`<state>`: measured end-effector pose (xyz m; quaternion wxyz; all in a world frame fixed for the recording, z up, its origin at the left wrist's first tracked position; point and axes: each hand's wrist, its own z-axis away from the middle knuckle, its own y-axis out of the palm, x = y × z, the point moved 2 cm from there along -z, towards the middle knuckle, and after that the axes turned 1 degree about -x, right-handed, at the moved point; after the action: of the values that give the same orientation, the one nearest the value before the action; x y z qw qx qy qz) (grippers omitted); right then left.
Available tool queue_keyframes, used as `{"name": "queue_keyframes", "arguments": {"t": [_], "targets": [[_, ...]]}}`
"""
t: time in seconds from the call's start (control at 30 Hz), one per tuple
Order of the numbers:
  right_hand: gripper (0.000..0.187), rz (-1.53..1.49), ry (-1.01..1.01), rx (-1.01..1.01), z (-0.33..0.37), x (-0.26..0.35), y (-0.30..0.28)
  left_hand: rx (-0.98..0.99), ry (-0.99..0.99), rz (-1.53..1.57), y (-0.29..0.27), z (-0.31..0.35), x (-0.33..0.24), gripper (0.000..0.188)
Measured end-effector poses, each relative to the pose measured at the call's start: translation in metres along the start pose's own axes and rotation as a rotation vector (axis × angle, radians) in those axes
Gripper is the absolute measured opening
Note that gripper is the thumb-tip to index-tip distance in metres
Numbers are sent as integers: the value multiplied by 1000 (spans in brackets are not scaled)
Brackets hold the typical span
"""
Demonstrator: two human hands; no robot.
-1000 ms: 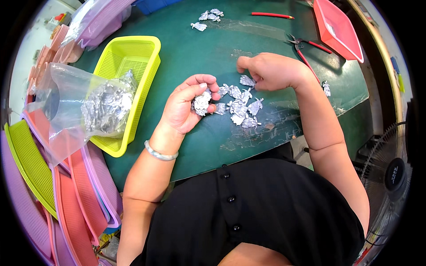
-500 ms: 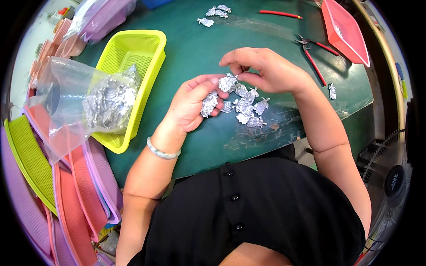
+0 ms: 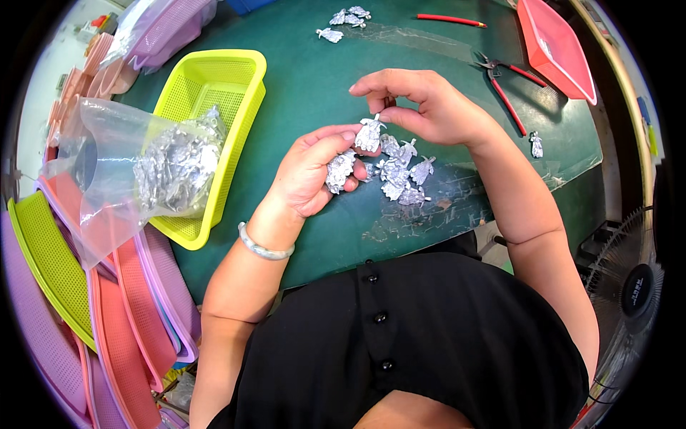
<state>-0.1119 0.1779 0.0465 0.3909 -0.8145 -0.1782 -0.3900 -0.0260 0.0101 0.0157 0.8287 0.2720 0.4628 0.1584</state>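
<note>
My left hand [image 3: 306, 170] is closed on small silvery metal figures. One silver figure [image 3: 369, 134], shaped like a little dress, is pinched between its thumb and forefinger. More silver pieces [image 3: 340, 170] are gathered in the curled lower fingers of that hand. My right hand [image 3: 421, 107] touches the top of the pinched figure with thumb and fingertips, its fingers bent. Just below, a loose pile of silver figures [image 3: 394, 171] lies on the green table [image 3: 307, 86]. Whether the right fingers grip anything besides the figure's tip cannot be made out.
A yellow-green basket [image 3: 246, 121] at the left holds a clear plastic bag [image 3: 107, 186] of silver pieces. Red-handled cutters [image 3: 504, 100], a red pencil [image 3: 451, 21], a pink tray [image 3: 557, 57] and a lone figure [image 3: 536, 144] lie right. Stacked baskets [image 3: 121, 336] and a fan [image 3: 636, 293] flank me.
The pinched figure has turned to stand more upright, its narrow top toward my right fingertips. My right hand has shifted up slightly, and the left has barely moved.
</note>
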Motion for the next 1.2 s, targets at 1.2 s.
{"name": "queue_keyframes", "arguments": {"t": [1.2], "targets": [[40, -176, -50, -121, 0, 8, 5, 176, -40, 169, 3, 1, 7, 28]]}}
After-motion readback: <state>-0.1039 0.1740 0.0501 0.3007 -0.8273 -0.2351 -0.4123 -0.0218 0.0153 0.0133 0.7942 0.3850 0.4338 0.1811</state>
